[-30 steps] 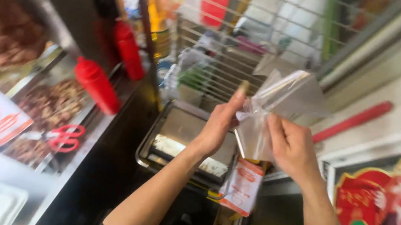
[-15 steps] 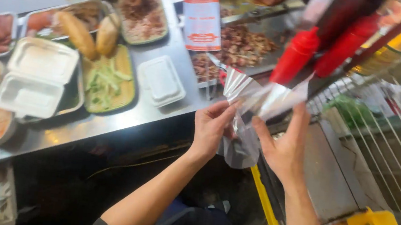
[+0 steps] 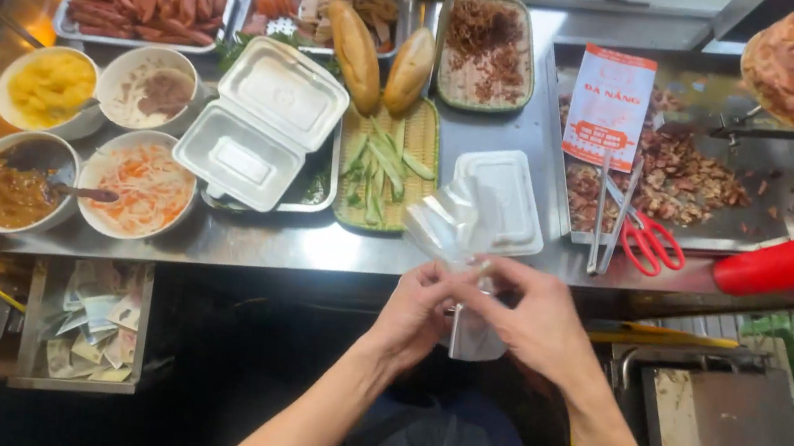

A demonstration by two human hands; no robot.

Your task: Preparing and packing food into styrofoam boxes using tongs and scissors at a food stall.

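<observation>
Both hands meet just below the front edge of the steel desk (image 3: 517,127); the left hand (image 3: 422,311) and the right hand (image 3: 531,318) pinch a clear plastic bag (image 3: 461,230) with fingers closed on its film. To open it well, I think the fingertips should rub the two layers apart gently; the bag's upper part rises above the fingers, near the white foam lid (image 3: 499,200); the rest hangs below them.

Bright, even daylight falls from the far side, glaring white off the steel surface (image 3: 526,138). Below its near edge lies deep shadow. Focus is sharp centrally; corners bend and soften slightly.
</observation>
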